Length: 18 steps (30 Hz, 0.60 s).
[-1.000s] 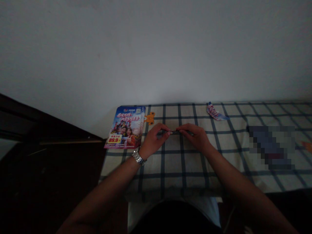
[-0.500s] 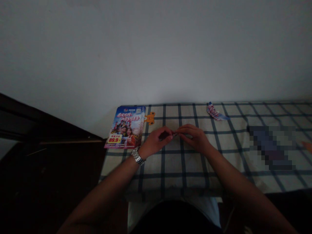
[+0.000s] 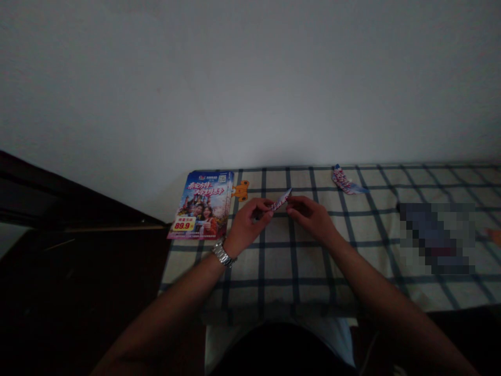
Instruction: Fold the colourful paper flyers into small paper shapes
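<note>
White wall fills the top of the room, and a dark wooden frame (image 3: 78,209) sits low on the left. Next comes a table under a cream cloth with dark blue checks (image 3: 282,261). On its left edge lies a stack of bright blue and pink paper flyers (image 3: 201,204), with a small orange cut-out shape (image 3: 240,190) just beside it. The person's left hand (image 3: 248,224), with a shiny silver wristwatch (image 3: 222,253), pinches the low end of a small folded strip of colourful paper (image 3: 281,200), held tilted above the cloth. The right hand (image 3: 309,216) is curled at the strip's other end; I cannot tell if it grips. Farther right, near the wall, lies another folded colourful paper piece (image 3: 344,180).
</note>
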### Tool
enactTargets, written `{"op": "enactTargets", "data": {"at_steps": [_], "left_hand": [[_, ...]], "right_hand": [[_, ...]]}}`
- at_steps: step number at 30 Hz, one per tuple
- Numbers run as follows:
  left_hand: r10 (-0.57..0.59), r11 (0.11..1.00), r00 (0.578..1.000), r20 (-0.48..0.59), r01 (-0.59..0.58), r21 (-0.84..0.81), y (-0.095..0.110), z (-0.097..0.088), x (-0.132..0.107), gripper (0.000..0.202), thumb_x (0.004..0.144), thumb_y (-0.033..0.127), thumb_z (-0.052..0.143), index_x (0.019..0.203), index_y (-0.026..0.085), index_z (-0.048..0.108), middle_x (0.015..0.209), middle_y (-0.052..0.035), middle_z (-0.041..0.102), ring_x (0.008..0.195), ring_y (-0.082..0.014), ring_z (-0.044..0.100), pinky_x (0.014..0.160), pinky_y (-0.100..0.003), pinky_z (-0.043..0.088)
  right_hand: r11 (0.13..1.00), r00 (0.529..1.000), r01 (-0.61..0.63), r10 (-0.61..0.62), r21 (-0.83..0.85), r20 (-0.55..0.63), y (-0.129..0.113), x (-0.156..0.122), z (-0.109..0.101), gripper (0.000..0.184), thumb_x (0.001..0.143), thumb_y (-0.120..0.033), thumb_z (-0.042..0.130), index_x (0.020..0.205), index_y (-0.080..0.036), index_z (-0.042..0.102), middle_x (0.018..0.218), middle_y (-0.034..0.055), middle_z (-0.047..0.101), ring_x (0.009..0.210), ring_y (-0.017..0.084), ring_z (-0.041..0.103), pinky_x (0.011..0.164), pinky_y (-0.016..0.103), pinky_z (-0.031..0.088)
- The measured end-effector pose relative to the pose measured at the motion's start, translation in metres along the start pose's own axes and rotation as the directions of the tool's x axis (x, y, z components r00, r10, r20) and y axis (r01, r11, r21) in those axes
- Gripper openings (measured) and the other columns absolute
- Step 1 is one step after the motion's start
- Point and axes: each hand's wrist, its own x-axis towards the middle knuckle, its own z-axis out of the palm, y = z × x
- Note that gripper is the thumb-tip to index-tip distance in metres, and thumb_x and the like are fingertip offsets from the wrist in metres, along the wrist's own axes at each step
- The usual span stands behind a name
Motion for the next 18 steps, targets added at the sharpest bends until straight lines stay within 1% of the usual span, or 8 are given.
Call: {"op": "enactTargets", "data": {"at_steps": [3, 5, 7, 9, 13, 18], "left_hand": [[0.022, 0.998, 1.000, 0.009, -0.022, 0.053, 0.002, 0.001, -0.001, 0.013, 0.094, 0.032, 0.066, 0.097, 0.020, 0.060, 0.120, -0.0086, 0.069, 0.104, -0.0201, 0.067, 0.089, -0.034, 0.053], [0.038, 0.995, 0.999, 0.037, -0.041, 0.093, 0.004, 0.002, -0.002, 0.014, 0.095, 0.030, 0.065, 0.106, 0.021, 0.063, 0.119, -0.0082, 0.068, 0.105, -0.0203, 0.066, 0.091, -0.034, 0.053], [0.059, 0.988, 0.996, 0.062, -0.068, 0.140, 0.005, 0.003, -0.002, 0.021, 0.096, 0.028, 0.064, 0.116, 0.023, 0.064, 0.119, -0.0077, 0.068, 0.108, -0.0207, 0.065, 0.093, -0.036, 0.053], [0.089, 0.979, 0.993, 0.071, -0.101, 0.177, 0.005, 0.004, -0.002, 0.025, 0.095, 0.027, 0.065, 0.120, 0.024, 0.065, 0.120, -0.0075, 0.068, 0.110, -0.0215, 0.064, 0.096, -0.038, 0.053], [0.127, 0.969, 0.990, 0.055, -0.135, 0.208, 0.003, 0.006, -0.002, 0.020, 0.093, 0.027, 0.069, 0.113, 0.025, 0.069, 0.123, -0.0079, 0.065, 0.112, -0.0221, 0.063, 0.097, -0.040, 0.053], [0.115, 0.968, 0.989, 0.095, -0.133, 0.214, 0.003, 0.006, -0.003, 0.019, 0.095, 0.031, 0.067, 0.112, 0.024, 0.068, 0.115, -0.0077, 0.065, 0.108, -0.0214, 0.063, 0.096, -0.039, 0.054]], "right_hand": [[0.998, 0.996, -0.026, 0.020, 0.063, 0.084, -0.002, -0.002, 0.004, 0.038, 0.085, -0.045, 0.076, 0.117, -0.025, 0.069, 0.107, 0.0056, 0.076, 0.099, 0.023, 0.073, 0.094, 0.041, 0.059], [0.994, 0.991, -0.041, 0.027, 0.101, 0.130, -0.004, -0.003, 0.008, 0.039, 0.085, -0.044, 0.077, 0.117, -0.024, 0.068, 0.109, 0.0056, 0.077, 0.100, 0.023, 0.073, 0.095, 0.041, 0.059], [0.990, 0.987, -0.056, 0.036, 0.127, 0.154, -0.004, -0.003, 0.011, 0.039, 0.084, -0.044, 0.078, 0.116, -0.023, 0.068, 0.110, 0.0059, 0.077, 0.101, 0.024, 0.073, 0.095, 0.041, 0.059], [0.989, 0.987, -0.061, 0.040, 0.133, 0.156, -0.004, -0.003, 0.013, 0.040, 0.084, -0.045, 0.077, 0.117, -0.023, 0.067, 0.112, 0.0066, 0.077, 0.103, 0.025, 0.073, 0.096, 0.042, 0.059], [0.993, 0.989, -0.039, 0.023, 0.110, 0.144, -0.003, -0.003, 0.014, 0.041, 0.086, -0.046, 0.075, 0.117, -0.022, 0.067, 0.115, 0.0075, 0.076, 0.106, 0.026, 0.072, 0.097, 0.042, 0.058], [0.995, 0.992, -0.031, 0.018, 0.099, 0.128, -0.004, -0.004, 0.013, 0.040, 0.085, -0.045, 0.077, 0.117, -0.022, 0.067, 0.109, 0.0063, 0.077, 0.102, 0.025, 0.073, 0.095, 0.041, 0.059]]}}
